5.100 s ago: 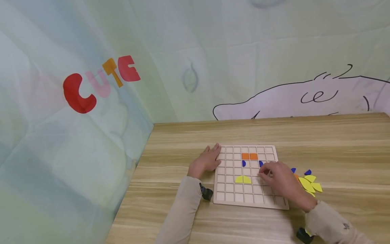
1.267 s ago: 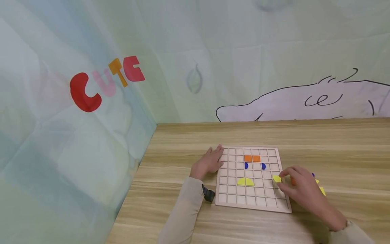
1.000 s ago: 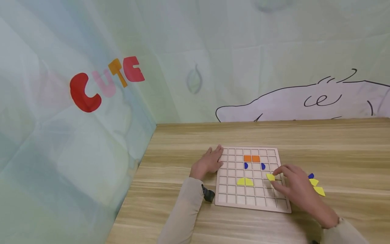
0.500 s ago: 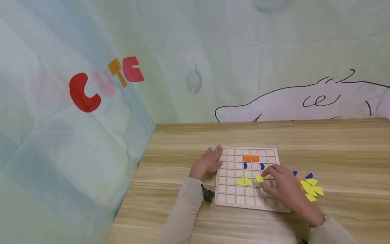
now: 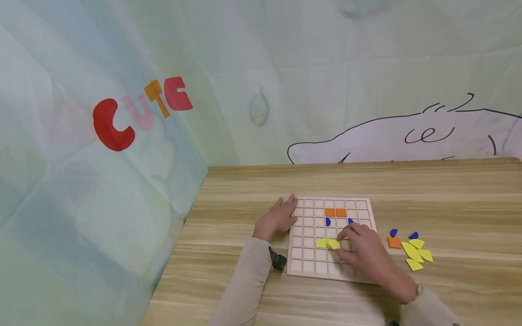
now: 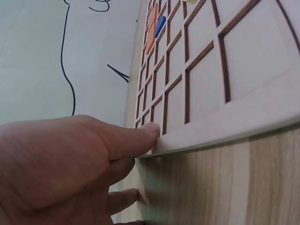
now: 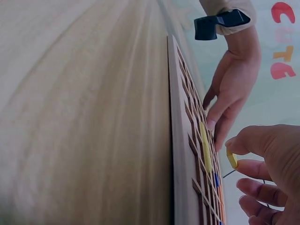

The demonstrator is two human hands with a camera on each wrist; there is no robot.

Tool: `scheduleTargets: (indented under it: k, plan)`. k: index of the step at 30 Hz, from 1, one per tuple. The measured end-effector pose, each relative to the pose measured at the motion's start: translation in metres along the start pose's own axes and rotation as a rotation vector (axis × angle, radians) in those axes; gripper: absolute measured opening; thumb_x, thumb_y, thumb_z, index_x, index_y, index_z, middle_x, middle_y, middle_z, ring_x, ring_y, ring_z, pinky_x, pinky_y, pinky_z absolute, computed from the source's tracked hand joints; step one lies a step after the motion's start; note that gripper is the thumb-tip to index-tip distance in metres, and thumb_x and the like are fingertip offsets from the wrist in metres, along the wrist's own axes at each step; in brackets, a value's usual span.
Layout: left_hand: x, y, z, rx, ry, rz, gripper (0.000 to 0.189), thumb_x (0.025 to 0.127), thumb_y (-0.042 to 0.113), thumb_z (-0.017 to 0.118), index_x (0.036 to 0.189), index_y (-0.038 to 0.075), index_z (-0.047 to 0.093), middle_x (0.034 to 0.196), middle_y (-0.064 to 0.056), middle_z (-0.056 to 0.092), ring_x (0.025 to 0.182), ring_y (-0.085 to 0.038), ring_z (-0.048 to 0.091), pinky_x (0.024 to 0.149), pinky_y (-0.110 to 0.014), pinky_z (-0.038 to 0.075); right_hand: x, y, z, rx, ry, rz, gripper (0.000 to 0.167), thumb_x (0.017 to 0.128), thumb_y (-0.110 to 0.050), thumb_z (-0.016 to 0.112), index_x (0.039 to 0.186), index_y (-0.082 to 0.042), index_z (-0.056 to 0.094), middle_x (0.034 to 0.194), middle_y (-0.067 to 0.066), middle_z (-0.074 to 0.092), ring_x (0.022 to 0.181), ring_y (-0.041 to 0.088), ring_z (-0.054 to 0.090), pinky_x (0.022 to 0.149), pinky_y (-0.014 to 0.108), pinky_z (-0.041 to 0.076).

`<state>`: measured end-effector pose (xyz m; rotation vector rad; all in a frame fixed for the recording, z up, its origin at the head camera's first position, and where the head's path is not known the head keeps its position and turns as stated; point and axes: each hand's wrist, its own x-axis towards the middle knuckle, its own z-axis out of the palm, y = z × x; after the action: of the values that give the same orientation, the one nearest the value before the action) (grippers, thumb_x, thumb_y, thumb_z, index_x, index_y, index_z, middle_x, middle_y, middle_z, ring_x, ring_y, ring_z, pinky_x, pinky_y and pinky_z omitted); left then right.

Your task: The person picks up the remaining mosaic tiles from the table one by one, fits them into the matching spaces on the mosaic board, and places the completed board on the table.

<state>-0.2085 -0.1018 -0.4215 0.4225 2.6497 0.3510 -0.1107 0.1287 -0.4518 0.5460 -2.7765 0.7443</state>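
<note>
A pale square grid board [image 5: 303,267] lies on the wooden table. My left hand [image 5: 277,218] rests at its left edge; in the left wrist view the thumb [image 6: 136,139] presses on the rim, the other fingers beside it. Between thumb and index finger my right hand [image 5: 364,253] pinches a small flat yellow tile [image 7: 231,158], held above the board in the right wrist view. From the head it overlaps the right one of two yellow quarter-round tiles [image 5: 321,243]. Two orange square tiles [image 5: 335,212] and two blue half-round tiles [image 5: 328,222] lie in cells farther back.
Right of the board lie loose tiles: two blue half-rounds [image 5: 413,235], an orange one [image 5: 394,242] and several yellow ones [image 5: 412,251]. A printed cloth [image 5: 228,113] hangs behind and left of the table. A black band [image 5: 277,259] circles the left wrist.
My right hand went to the loose tiles at the right, came away with a yellow tile, and carried it left across the board to the yellow quarter-rounds. The left hand stays in place.
</note>
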Motion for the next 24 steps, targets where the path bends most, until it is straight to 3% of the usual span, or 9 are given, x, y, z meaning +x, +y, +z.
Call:
scheduleTargets:
  k: [9, 19, 24]
  plan:
    - [0.002, -0.001, 0.001, 0.013, 0.006, 0.016, 0.059, 0.103, 0.026, 0.042, 0.154, 0.012, 0.017, 0.162, 0.0, 0.007, 0.149, -0.03, 0.005, 0.122, -0.041, 0.012, 0.0, -0.011, 0.01, 0.014, -0.062, 0.016, 0.019, 0.073, -0.026, 0.081, 0.085, -0.02, 0.067, 0.098, -0.003, 0.061, 0.093, 0.018, 0.054, 0.082, 0.039, 0.046]
    - [0.0, -0.001, 0.001, -0.004, 0.01, 0.013, 0.059, 0.103, 0.026, 0.041, 0.154, 0.012, 0.016, 0.162, 0.001, 0.006, 0.149, -0.031, 0.004, 0.122, -0.041, 0.011, 0.001, -0.017, 0.024, 0.013, -0.057, -0.001, 0.021, 0.071, -0.029, 0.083, 0.083, -0.021, 0.068, 0.1, -0.002, 0.06, 0.098, 0.019, 0.053, 0.087, 0.041, 0.046]
    - [0.001, -0.002, 0.001, 0.007, 0.008, 0.018, 0.059, 0.103, 0.025, 0.041, 0.154, 0.011, 0.016, 0.162, 0.0, 0.006, 0.149, -0.029, 0.004, 0.123, -0.04, 0.01, 0.001, -0.02, 0.026, -0.008, -0.051, -0.019, 0.02, 0.07, -0.029, 0.082, 0.082, -0.021, 0.069, 0.099, -0.003, 0.058, 0.095, 0.018, 0.051, 0.084, 0.038, 0.045]
